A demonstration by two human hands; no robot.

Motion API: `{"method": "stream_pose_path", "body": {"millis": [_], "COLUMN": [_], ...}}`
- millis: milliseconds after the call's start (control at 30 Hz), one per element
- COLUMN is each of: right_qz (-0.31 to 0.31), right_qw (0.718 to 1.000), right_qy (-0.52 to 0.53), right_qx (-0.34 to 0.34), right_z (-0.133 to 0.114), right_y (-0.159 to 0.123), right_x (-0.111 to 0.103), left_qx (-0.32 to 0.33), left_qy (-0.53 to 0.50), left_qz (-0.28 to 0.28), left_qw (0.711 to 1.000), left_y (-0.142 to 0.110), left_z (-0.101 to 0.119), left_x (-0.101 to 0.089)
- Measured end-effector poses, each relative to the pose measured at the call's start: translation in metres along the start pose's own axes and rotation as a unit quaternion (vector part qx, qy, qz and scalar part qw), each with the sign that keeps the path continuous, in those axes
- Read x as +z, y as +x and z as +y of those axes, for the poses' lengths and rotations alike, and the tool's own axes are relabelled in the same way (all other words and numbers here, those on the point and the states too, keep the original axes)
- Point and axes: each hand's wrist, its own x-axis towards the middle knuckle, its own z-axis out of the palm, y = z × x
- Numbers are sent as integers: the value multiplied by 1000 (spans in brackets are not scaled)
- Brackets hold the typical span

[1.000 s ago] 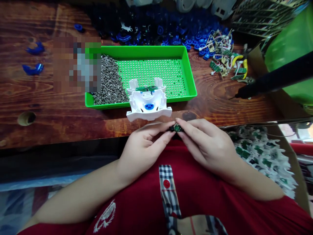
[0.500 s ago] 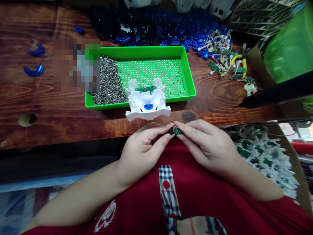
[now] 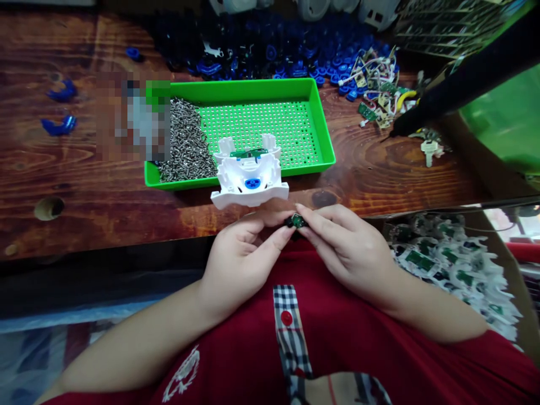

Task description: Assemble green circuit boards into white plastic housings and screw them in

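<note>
Pinched between the fingertips of both hands is a small green circuit board (image 3: 297, 220) with black parts at its sides. My left hand (image 3: 244, 253) grips it from the left and my right hand (image 3: 346, 242) from the right, just off the table's front edge. Beyond the hands a white plastic housing (image 3: 248, 194) rests at the near side of the green tray (image 3: 324, 152). The housing carries a blue oval button (image 3: 252, 184) and a green board at its back. Metal screws (image 3: 185, 146) are heaped in the tray's left part.
Blue plastic parts (image 3: 291, 62) lie piled behind the tray, with wired boards (image 3: 382, 90) to their right. A black screwdriver (image 3: 455, 73) slants in from the upper right above some keys (image 3: 429, 149). White housings with boards (image 3: 459, 270) fill a box at the right.
The hands and the small board have shifted slightly left, and the board is turned a little. The screwdriver at the right appears higher and further left in view.
</note>
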Motion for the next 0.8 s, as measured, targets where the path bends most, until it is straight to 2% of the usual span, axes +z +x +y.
{"method": "stream_pose_path", "body": {"millis": [133,300,467,600,700,800], "right_qz": [30,54,37,0,11,14], "right_qw": [999,997,999,999,999,999], "right_qy": [7,42,-10,-32,-39,-25], "right_qx": [-12,20,1,-10,-10,-16], "right_z": [1,0,0,0,0,7], "right_y": [-3,-4,1,4,7,9], "right_x": [2,-1,-7,-8,-8,-14], "left_qx": [-58,-121,-120,-125,-117,-95], "left_qy": [-101,-188,-181,-188,-179,-168], "left_qz": [27,32,15,-16,-11,-48], "left_qw": [993,974,976,974,977,980], "left_y": [6,13,13,14,15,13], "left_z": [-2,-6,-3,-1,1,3], "left_x": [4,6,4,3,2,-8]}}
